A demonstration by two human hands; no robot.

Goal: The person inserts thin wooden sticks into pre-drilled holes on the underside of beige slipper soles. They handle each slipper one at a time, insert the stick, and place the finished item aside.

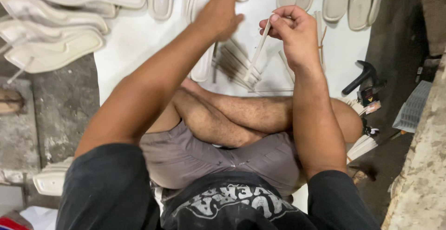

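A thin white strip (pixel 258 49) is pinched at its top end by the right hand (pixel 297 32), its lower end lost among blurred strips (pixel 234 62) on the white sheet (pixel 134 39). The left hand (pixel 218 14) is blurred and held loosely over a sole (pixel 203 67); whether anything is gripped cannot be told. Soles (pixel 55 49) at the edges are cut off.

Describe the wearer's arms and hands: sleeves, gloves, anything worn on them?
Both hands are bare, no gloves. The left hand and right hand show no rings, watch or bands from this view. Both forearms are uncovered; short black sleeves end at the upper arms. The forearms show some hair.
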